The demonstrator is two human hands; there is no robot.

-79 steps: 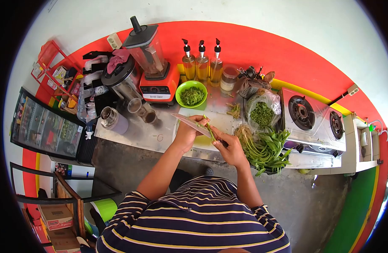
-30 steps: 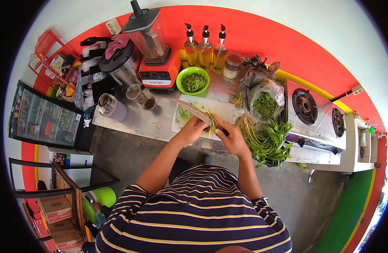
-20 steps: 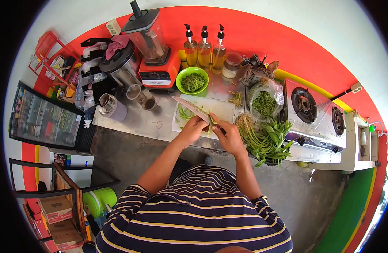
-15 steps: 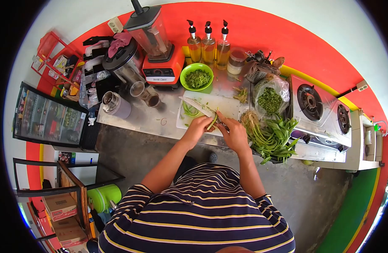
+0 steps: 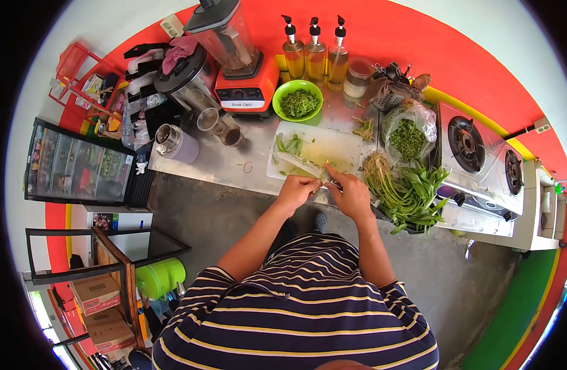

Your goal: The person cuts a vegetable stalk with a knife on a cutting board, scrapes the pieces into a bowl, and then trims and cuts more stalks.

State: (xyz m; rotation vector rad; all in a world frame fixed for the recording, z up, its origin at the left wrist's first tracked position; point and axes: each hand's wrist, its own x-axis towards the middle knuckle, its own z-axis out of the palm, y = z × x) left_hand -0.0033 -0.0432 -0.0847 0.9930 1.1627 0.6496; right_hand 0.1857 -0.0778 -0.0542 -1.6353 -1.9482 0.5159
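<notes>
A kitchen, shown by its gas stove (image 5: 487, 154), blender (image 5: 246, 86) and cutting board (image 5: 345, 143).

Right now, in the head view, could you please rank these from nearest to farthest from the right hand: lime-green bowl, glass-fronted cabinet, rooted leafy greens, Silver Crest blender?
From the right hand:
1. Rooted leafy greens, just to its right.
2. Lime-green bowl, ahead and left.
3. Silver Crest blender, left of the bowl.
4. Glass-fronted cabinet, far left.
</notes>
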